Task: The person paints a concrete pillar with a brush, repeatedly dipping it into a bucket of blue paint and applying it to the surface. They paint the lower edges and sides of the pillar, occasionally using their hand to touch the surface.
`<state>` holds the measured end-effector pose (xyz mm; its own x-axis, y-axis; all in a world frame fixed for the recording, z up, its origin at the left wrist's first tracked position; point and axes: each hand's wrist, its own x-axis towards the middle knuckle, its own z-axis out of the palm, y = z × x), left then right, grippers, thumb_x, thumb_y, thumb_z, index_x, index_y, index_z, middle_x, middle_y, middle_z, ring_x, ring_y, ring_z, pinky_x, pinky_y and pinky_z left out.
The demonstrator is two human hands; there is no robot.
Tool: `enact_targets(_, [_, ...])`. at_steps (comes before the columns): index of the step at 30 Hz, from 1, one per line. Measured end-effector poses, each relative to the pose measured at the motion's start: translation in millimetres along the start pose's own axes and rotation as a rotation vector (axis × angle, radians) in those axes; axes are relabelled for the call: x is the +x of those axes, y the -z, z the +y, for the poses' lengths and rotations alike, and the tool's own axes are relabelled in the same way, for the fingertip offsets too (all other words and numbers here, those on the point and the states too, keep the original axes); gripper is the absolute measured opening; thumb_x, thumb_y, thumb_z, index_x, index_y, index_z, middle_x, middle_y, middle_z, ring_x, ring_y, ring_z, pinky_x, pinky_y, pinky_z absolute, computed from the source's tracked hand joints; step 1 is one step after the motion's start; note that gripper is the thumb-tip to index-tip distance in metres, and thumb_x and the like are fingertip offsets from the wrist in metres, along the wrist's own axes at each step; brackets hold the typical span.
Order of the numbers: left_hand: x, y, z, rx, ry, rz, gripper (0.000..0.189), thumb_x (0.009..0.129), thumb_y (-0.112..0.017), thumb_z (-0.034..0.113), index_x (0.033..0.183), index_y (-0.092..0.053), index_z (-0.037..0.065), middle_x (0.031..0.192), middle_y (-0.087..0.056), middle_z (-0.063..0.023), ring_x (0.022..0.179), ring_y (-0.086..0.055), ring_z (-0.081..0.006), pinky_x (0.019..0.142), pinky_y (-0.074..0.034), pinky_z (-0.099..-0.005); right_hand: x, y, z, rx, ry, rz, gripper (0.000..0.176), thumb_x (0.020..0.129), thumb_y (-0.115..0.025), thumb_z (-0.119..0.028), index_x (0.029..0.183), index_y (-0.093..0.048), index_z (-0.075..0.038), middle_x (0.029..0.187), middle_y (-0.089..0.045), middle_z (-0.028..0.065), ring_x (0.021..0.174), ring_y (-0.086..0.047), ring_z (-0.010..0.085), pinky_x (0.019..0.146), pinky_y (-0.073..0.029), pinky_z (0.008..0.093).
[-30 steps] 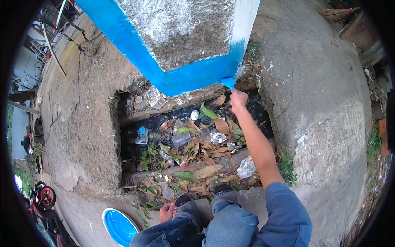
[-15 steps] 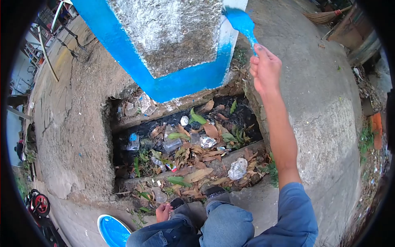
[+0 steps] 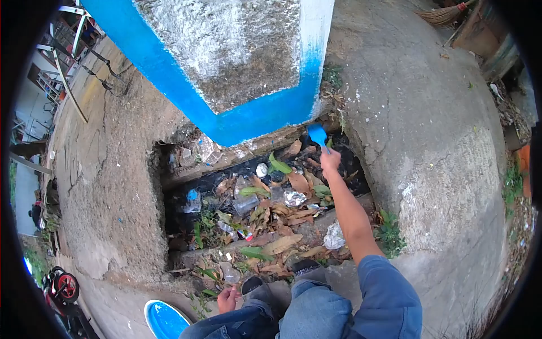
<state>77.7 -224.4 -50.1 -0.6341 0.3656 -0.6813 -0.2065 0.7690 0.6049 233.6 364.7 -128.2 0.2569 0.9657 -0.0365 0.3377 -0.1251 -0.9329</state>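
My right hand (image 3: 330,160) grips the handle of a paintbrush (image 3: 318,134) coated in bright blue. The brush is just below the lower right corner of a pillar (image 3: 257,116), over the edge of a litter-filled drain. A blue band borders the pillar's rough grey and white panel, and its right side still shows white higher up. My left hand (image 3: 228,298) rests low by my left knee, fingers curled in, with nothing visible in them. Close to that knee stands a white-rimmed container (image 3: 164,321) of blue paint.
The open drain (image 3: 265,198) between my feet and the pillar holds dry leaves, plastic cups and crumpled foil. Cracked concrete (image 3: 446,186) surrounds it. A broom (image 3: 443,14) lies at the upper right, and a red-wheeled vehicle (image 3: 66,288) is at the lower left.
My right hand has brought the brush down from the white upper right side of the pillar to below its bottom corner. The left hand stays by the knee. The view has shifted slightly.
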Motion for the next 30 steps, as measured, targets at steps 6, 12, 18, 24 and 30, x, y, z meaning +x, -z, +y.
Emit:
enact_targets(6, [-5,-1,-4,-0.02,0.038,0.013,0.03,0.091,-0.058,0.028,0.088,-0.063,-0.001,0.074,-0.067,-0.0078,0.064,-0.064,-0.0138,0.055,-0.047,-0.0248,21,-8,-13,0.014,-0.278,-0.12,0.027,0.084,-0.059,-0.022,0.071,-0.062,0.001,0.061,-0.057,0.0104,0.053,-0.053,0.021,0.05,-0.038,0.0346])
enact_targets(12, [-5,-3,0,-0.035,0.039,0.011,0.028,0.091,-0.057,0.027,0.088,-0.062,0.0,0.076,-0.067,-0.0081,0.065,-0.064,-0.0149,0.055,-0.048,-0.0274,51,-1,-90,0.22,-0.21,-0.169,0.028,0.083,-0.06,-0.02,0.07,-0.063,0.005,0.055,-0.053,0.0079,0.046,-0.049,0.0161,0.045,-0.037,0.0347])
enact_targets(18, [-4,-6,4,-0.052,0.072,-0.036,0.03,0.09,-0.058,0.027,0.091,-0.063,-0.003,0.078,-0.067,-0.0086,0.065,-0.063,-0.0132,0.056,-0.047,-0.0242,17,52,-135,0.634,-0.053,-0.269,0.024,0.091,-0.057,-0.018,0.1,-0.065,0.002,0.056,-0.044,-0.0038,0.044,-0.036,0.0038,0.038,-0.025,0.0241])
enact_targets(24, [4,-14,27,-0.04,0.05,-0.059,0.03,0.091,-0.057,0.027,0.095,-0.062,-0.002,0.082,-0.067,-0.0088,0.069,-0.064,-0.0145,0.058,-0.047,-0.0258,15,17,-62,0.46,0.049,-0.213,0.025,0.091,-0.057,-0.019,0.108,-0.064,-0.002,0.058,-0.047,-0.0031,0.046,-0.04,0.0034,0.04,-0.029,0.0212])
enact_targets(30, [5,-23,79,-0.13,-0.071,-0.176,0.026,0.091,-0.058,0.025,0.098,-0.061,0.0,0.085,-0.067,-0.0073,0.074,-0.064,-0.0136,0.061,-0.047,-0.0244,20,-25,16,0.07,-0.177,-0.099,0.024,0.085,-0.06,-0.021,0.097,-0.068,-0.002,0.074,-0.065,0.0147,0.069,-0.062,0.0251,0.064,-0.046,0.0381])
